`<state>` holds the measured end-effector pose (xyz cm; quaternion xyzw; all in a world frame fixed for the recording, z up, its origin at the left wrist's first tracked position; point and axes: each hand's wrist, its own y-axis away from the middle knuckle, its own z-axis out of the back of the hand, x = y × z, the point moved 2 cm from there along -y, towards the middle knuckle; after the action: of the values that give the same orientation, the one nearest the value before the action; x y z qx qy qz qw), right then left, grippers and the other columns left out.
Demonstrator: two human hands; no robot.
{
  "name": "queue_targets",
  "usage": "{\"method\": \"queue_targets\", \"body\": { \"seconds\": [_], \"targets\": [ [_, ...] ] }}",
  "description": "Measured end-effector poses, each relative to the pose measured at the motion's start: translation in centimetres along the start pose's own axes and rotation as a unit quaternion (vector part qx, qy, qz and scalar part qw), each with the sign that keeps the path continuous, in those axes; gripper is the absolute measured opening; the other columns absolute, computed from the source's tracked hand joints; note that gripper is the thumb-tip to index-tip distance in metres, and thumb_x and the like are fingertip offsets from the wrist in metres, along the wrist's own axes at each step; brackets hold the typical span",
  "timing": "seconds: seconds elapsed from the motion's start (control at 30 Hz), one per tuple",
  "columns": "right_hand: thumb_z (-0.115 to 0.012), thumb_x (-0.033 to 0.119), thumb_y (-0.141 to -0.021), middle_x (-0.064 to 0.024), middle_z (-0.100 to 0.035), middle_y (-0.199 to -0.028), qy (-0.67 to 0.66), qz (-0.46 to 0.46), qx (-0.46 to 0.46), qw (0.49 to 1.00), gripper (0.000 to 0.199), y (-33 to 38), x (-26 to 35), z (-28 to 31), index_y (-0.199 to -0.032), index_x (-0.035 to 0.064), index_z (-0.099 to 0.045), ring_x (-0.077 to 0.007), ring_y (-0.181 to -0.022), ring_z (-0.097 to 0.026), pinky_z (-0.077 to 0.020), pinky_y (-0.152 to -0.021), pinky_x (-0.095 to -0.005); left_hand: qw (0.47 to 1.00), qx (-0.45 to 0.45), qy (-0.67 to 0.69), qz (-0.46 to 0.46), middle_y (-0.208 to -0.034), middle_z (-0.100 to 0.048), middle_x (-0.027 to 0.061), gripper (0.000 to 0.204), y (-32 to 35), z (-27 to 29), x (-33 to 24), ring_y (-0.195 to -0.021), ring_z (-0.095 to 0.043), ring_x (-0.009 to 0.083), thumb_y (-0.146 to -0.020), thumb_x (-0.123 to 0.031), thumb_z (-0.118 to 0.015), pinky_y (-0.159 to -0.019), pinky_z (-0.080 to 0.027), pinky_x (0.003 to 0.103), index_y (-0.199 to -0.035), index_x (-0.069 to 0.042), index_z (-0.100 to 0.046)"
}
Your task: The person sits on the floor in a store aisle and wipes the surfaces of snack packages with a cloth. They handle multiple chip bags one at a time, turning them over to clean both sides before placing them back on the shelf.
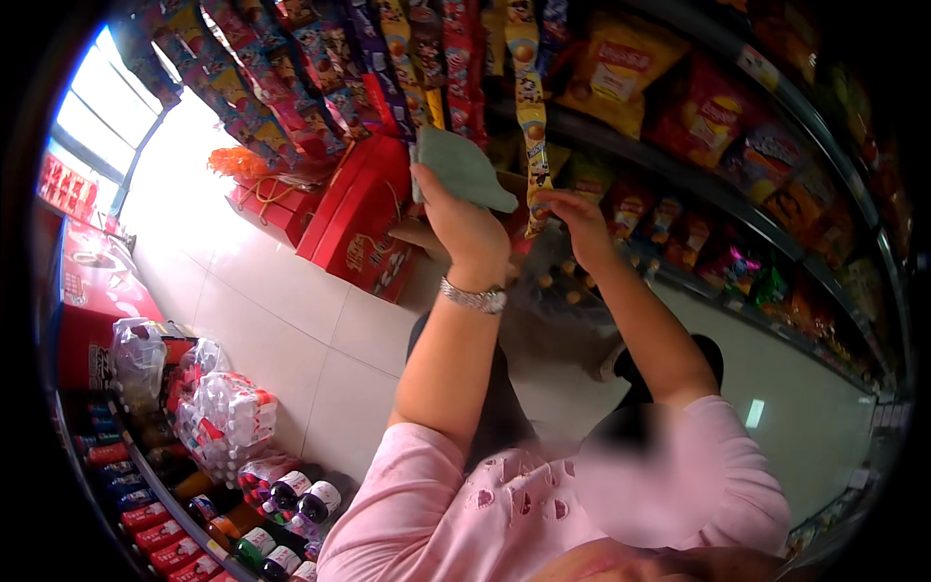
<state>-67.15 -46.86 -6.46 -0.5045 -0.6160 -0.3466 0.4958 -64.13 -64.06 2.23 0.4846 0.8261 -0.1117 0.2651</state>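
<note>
My left hand (464,225), with a silver watch on its wrist, is raised and closed on a folded grey-green cloth (464,167), pressing it against the hanging goods. My right hand (580,221) is beside it, its fingers pinching the lower end of a hanging strip of yellow snack packets (529,116). Several more strips of colourful packets (320,68) hang to the left. Both arms come out of pink sleeves (504,504).
Shelves of snack bags (718,126) curve away to the right. Red gift boxes (361,218) are stacked on the tiled floor (291,330) below the strips. At the lower left are a pack of water bottles (228,412) and rows of drink bottles (281,514).
</note>
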Motion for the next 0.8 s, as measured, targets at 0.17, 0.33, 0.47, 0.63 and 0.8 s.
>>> {"method": "queue_targets", "body": {
  "seconds": [0.17,0.33,0.47,0.63,0.8],
  "targets": [
    [-0.055,0.011,-0.090,-0.0058,-0.063,-0.087,-0.038,-0.051,0.010,0.998,0.023,6.4,6.6,-0.1,-0.105,-0.0030,-0.065,-0.0132,-0.084,-0.058,-0.0445,-0.079,-0.0279,0.990,-0.026,-0.011,0.140,-0.113,-0.059,0.0065,0.040,1.3,0.2,1.1,-0.103,-0.056,0.0241,-0.097,-0.040,-0.047,-0.090,-0.045,0.039,-0.119,-0.008,-0.052],
    [-0.055,0.012,-0.090,-0.0052,-0.062,-0.095,-0.118,-0.007,0.026,0.993,0.023,8.8,8.2,0.3,-0.103,-0.0034,-0.066,-0.0126,-0.082,-0.057,-0.0437,-0.078,-0.0269,0.946,-0.021,0.007,0.323,-0.114,-0.058,0.0069,0.043,3.8,-1.6,3.1,-0.101,-0.057,0.0254,-0.095,-0.044,-0.048,-0.091,-0.045,0.039,-0.120,-0.009,-0.052],
    [-0.054,0.013,-0.091,-0.0045,-0.061,-0.098,-0.067,-0.017,0.032,0.997,0.023,9.1,7.9,0.1,-0.103,-0.0031,-0.066,-0.0106,-0.081,-0.056,-0.0445,-0.077,-0.0256,0.948,0.117,0.033,0.295,-0.115,-0.058,0.0097,0.044,3.5,-0.8,4.8,-0.104,-0.057,0.0257,-0.096,-0.042,-0.047,-0.092,-0.045,0.041,-0.121,-0.006,-0.051],
    [-0.054,0.011,-0.091,-0.0035,-0.061,-0.097,-0.029,-0.038,0.036,0.998,0.021,9.1,7.9,1.1,-0.103,-0.0008,-0.067,-0.0085,-0.080,-0.055,-0.0451,-0.075,-0.0224,0.951,0.209,-0.140,0.181,-0.112,-0.060,0.0105,0.027,4.2,-1.8,5.4,-0.100,-0.060,0.0212,-0.094,-0.015,-0.054,-0.086,-0.050,0.036,-0.117,-0.002,-0.052],
    [-0.055,0.009,-0.091,-0.0037,-0.059,-0.094,-0.019,-0.057,0.016,0.998,0.019,8.9,7.6,1.6,-0.105,-0.0006,-0.063,-0.0074,-0.079,-0.054,-0.0444,-0.073,-0.0221,0.957,0.182,-0.118,0.195,-0.111,-0.060,0.0092,0.026,4.1,-2.3,6.1,-0.100,-0.060,0.0201,-0.092,-0.009,-0.058,-0.086,-0.050,0.035,-0.117,-0.002,-0.053]
  ]
}}
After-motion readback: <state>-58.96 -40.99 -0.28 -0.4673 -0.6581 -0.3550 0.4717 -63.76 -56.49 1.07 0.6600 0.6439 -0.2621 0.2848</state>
